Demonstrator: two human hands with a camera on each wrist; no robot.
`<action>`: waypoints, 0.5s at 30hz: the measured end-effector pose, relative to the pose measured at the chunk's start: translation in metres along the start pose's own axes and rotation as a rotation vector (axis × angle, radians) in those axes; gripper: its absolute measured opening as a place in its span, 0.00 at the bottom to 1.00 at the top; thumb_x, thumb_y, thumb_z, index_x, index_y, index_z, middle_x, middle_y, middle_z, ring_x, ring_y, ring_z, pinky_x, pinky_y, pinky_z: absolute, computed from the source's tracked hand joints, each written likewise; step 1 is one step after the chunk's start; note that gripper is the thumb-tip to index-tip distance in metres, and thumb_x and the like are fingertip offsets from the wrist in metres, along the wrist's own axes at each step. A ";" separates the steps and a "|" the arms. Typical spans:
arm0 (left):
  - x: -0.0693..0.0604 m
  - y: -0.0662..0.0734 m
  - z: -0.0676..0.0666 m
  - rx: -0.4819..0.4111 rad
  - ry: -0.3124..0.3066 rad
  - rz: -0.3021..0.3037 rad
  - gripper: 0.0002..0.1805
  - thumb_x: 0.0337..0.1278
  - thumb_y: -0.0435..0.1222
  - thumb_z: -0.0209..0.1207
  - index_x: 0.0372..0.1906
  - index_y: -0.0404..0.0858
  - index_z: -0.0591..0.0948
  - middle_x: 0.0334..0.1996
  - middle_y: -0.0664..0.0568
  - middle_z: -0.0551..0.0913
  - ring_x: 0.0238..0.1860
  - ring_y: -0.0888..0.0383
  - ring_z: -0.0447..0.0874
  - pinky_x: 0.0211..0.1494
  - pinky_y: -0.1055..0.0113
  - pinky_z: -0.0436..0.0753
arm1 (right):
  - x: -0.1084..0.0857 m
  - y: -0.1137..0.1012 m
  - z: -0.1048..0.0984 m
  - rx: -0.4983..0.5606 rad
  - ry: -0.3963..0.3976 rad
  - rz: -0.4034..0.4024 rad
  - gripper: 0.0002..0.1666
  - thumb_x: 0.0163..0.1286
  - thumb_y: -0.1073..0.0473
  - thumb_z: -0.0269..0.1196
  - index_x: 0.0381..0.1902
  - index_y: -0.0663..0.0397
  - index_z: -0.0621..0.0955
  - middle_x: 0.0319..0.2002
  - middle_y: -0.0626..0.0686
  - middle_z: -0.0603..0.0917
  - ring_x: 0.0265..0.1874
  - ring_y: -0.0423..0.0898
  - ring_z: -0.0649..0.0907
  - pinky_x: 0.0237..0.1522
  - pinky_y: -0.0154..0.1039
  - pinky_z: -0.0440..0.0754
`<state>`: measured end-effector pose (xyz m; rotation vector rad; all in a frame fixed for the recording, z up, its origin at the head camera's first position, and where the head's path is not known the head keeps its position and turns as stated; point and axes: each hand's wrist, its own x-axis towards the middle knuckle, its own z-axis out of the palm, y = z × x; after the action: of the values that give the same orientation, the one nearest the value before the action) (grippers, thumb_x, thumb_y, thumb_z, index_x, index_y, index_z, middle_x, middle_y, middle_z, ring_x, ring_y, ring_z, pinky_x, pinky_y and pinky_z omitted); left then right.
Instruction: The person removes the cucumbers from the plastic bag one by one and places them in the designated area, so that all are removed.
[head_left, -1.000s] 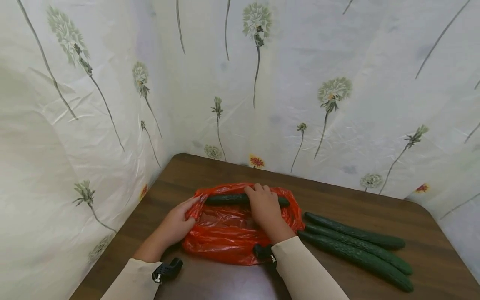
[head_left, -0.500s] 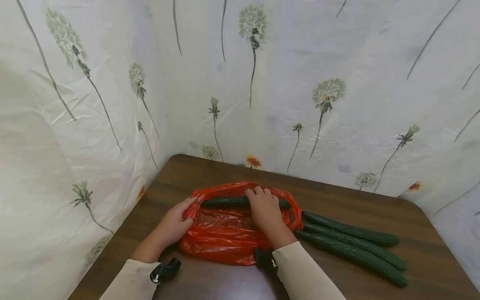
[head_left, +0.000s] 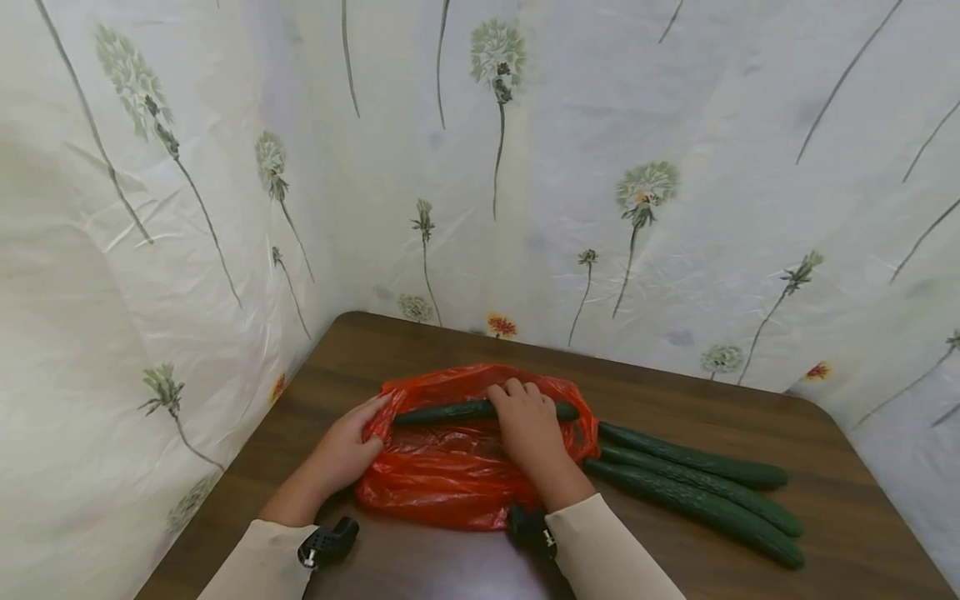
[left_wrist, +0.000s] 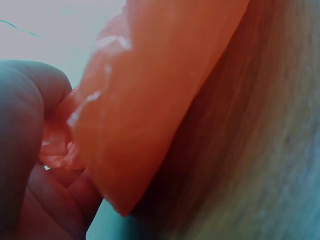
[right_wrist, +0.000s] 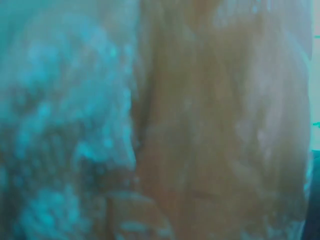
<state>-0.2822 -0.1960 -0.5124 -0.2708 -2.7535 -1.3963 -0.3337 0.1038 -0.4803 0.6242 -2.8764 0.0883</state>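
Observation:
A red plastic bag (head_left: 442,492) lies spread on the table with its mouth facing up. At the bag's left edge, my left hand (head_left: 347,446) pinches the plastic between thumb and fingers; the left wrist view shows the gathered red film (left_wrist: 135,100) in that grip. Inside the bag's mouth lies a dark green cucumber (head_left: 442,412), its left end tilted slightly lower. My right hand (head_left: 528,425) grips this cucumber from above near its right end, the thumb hidden. The right wrist view is too blurred to make out details.
Several cucumbers, three in a row (head_left: 697,492), lie side by side right of the bag, their left ends against it. The brown wooden table (head_left: 675,408) has rounded far corners. A flower-patterned curtain (head_left: 562,167) hangs behind and to the left.
The cucumber's left end has shifted a little left and toward me, deeper into the bag. Both hands keep their hold. The whole head view has drifted slightly.

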 end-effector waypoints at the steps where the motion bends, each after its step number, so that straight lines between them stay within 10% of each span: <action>1: 0.000 0.000 0.000 -0.001 0.001 0.002 0.38 0.63 0.29 0.56 0.80 0.41 0.68 0.80 0.39 0.64 0.79 0.39 0.61 0.78 0.40 0.65 | 0.000 -0.001 -0.001 0.000 0.004 -0.001 0.33 0.66 0.59 0.75 0.67 0.42 0.78 0.60 0.54 0.80 0.55 0.57 0.78 0.55 0.61 0.82; 15: 0.000 0.001 0.000 0.004 0.001 0.008 0.37 0.64 0.29 0.55 0.80 0.42 0.68 0.80 0.40 0.64 0.80 0.40 0.60 0.79 0.40 0.64 | -0.015 -0.007 -0.003 0.035 0.084 -0.013 0.29 0.69 0.65 0.70 0.66 0.41 0.79 0.57 0.52 0.81 0.56 0.55 0.78 0.57 0.61 0.80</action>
<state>-0.2815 -0.1953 -0.5120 -0.2804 -2.7511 -1.3879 -0.3168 0.1038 -0.4806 0.6303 -2.7955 0.1593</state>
